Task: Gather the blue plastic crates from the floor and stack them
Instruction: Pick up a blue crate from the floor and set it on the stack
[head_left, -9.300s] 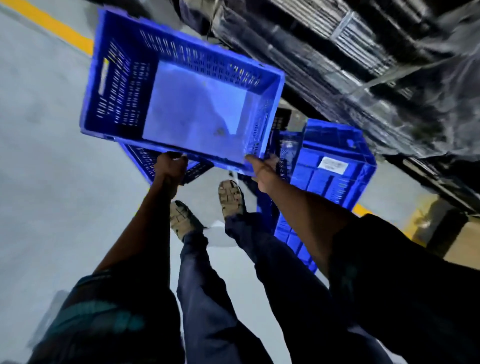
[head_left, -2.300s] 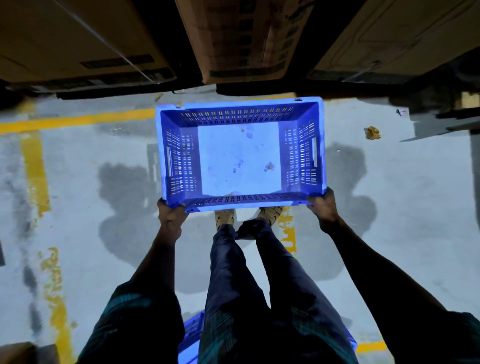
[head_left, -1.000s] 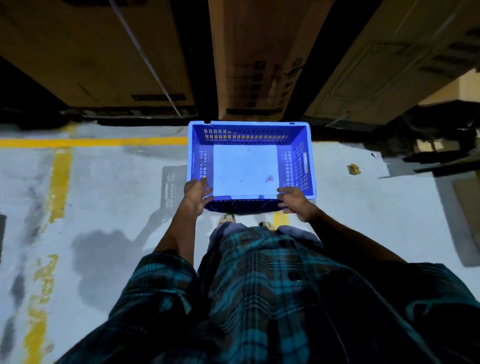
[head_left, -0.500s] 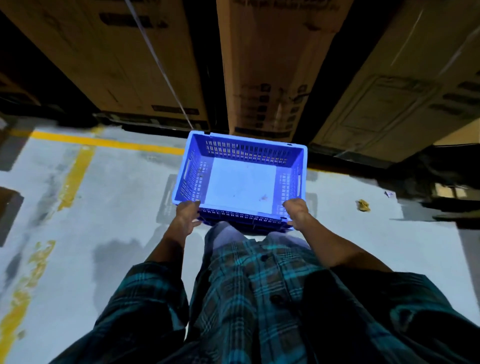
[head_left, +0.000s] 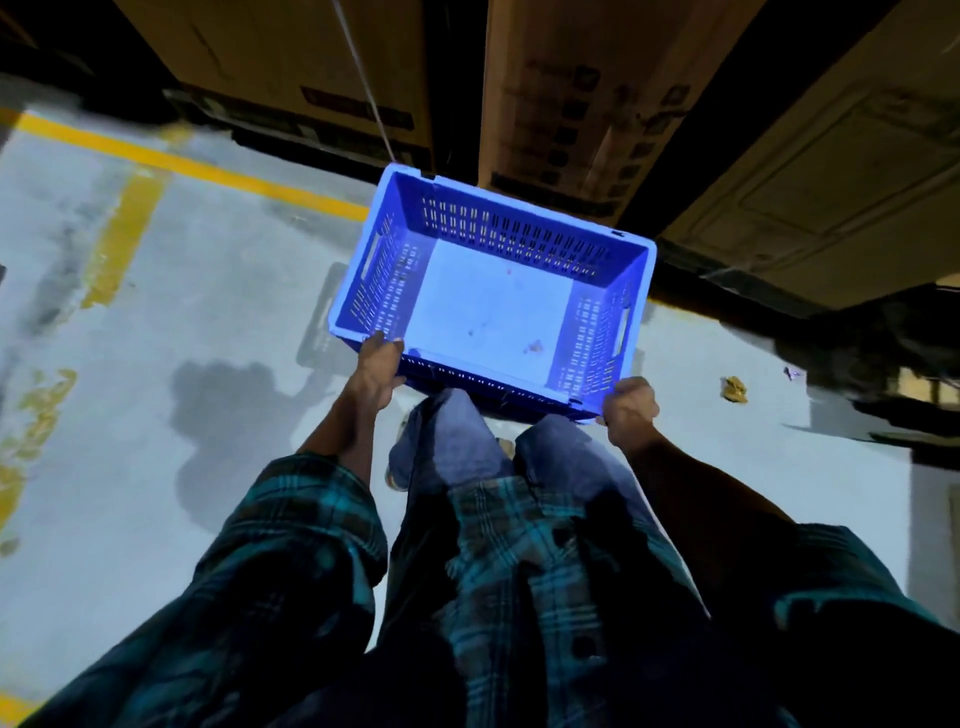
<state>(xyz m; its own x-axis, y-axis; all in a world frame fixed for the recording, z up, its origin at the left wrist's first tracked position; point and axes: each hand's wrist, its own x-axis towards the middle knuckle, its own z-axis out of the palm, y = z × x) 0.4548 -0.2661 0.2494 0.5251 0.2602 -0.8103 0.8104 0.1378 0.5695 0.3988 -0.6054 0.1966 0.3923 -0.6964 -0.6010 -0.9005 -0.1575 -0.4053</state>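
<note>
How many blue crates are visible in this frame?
1. The blue crate is gripped at its near corners by the left hand and right hand, in front of the person's knees. Others may lie outside the view.

The blue crate is molded plastic, slotted walls with a smooth, slightly scuffed bottom and a mild sheen. Floor looks like matt painted concrete, blotchy, with worn yellow paint lines. Big boxes behind are plain brown cardboard. Shirt sleeve is soft plaid cloth.
</note>
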